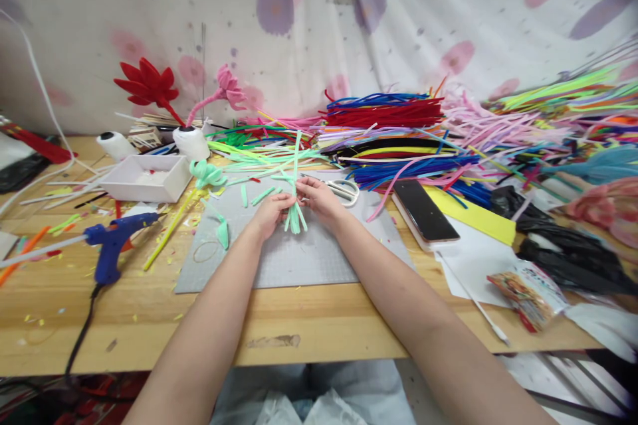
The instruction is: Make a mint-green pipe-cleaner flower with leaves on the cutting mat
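Observation:
Both hands meet over the grey cutting mat (pixel 309 265), closed around a bunch of mint-green pipe cleaners (pixel 296 218). My left hand (pixel 272 214) pinches the bunch from the left, and my right hand (pixel 318 199) grips it from the right. Folded ends fan out below the fingers, while one long stem stands up above them. To the left on the mat lie short mint-green pieces (pixel 262 196) and a small mint-green leaf shape (pixel 222 234). White-handled scissors (pixel 347 192) rest just behind my right hand.
A blue glue gun (pixel 110 246), a white box (pixel 147 178) and a yellow-stemmed pipe-cleaner flower (pixel 207 174) are at the left. Bundles of coloured pipe cleaners (pixel 383 113) line the back. A phone (pixel 426 210), a snack packet (pixel 528 292) and black plastic bags (pixel 568 252) lie at the right.

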Motion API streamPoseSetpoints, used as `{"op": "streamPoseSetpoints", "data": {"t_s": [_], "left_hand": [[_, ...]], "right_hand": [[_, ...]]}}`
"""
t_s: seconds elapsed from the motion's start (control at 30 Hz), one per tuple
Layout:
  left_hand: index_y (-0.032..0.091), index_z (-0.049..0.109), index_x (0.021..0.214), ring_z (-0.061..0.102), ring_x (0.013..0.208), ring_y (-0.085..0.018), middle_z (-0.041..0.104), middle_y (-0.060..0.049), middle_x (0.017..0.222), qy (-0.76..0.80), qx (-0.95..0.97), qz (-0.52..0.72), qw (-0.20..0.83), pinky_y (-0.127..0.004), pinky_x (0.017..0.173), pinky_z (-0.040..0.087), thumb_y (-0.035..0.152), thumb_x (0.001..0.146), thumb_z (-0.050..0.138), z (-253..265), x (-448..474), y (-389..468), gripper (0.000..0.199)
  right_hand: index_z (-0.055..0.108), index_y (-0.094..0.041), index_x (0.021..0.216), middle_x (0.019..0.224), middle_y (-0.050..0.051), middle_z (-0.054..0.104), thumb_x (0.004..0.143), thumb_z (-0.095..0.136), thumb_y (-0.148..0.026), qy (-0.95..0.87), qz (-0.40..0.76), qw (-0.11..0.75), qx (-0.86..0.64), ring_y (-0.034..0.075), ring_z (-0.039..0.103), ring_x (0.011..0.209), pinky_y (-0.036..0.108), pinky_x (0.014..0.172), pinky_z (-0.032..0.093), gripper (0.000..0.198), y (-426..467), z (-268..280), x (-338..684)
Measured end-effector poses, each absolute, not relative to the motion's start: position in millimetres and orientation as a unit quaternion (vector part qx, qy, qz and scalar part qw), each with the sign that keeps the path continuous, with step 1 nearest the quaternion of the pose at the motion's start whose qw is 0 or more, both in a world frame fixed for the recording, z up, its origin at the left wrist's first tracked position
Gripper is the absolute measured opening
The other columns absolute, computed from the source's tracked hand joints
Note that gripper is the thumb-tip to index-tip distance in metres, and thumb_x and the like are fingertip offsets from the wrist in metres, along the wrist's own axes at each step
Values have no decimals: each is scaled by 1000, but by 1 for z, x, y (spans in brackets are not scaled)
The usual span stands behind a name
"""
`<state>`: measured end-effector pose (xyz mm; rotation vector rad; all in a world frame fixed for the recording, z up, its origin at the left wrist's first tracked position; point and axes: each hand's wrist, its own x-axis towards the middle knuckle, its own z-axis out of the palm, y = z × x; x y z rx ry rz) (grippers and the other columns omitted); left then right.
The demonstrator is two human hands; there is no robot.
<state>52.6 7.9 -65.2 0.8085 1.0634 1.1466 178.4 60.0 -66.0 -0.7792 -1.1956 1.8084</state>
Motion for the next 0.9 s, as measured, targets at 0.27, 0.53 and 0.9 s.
{"op": "streamPoseSetpoints", "data": {"t_s": [0.27, 0.53, 0.9], "left_hand": [[13, 63, 77, 52, 44, -7, 61, -3, 66, 469, 359, 497, 636, -23, 47, 46, 27, 66, 65, -66, 58, 7, 18], [12, 59, 68, 44, 41, -5, 50, 2, 50, 487, 342, 534, 600, -20, 43, 42, 36, 64, 67, -66, 66, 7, 25], [14, 53, 73, 38, 37, 0, 42, 5, 53, 352, 148, 486, 786, -10, 36, 32, 19, 83, 46, -53, 48, 4, 13]], "right_hand": [[42, -19, 69, 49, -8, 46, 62, 62, -29, -474, 740, 385, -281, 6, 43, 44, 20, 45, 32, 24, 63, -68, 182], [44, -18, 63, 50, -7, 45, 57, 62, -27, -423, 741, 423, -306, 6, 41, 47, 19, 45, 30, 21, 65, -69, 177], [59, -19, 72, 73, 0, 52, 68, 60, -35, -713, 494, 403, -290, 12, 46, 69, 26, 63, 38, 17, 63, -62, 186]]}}
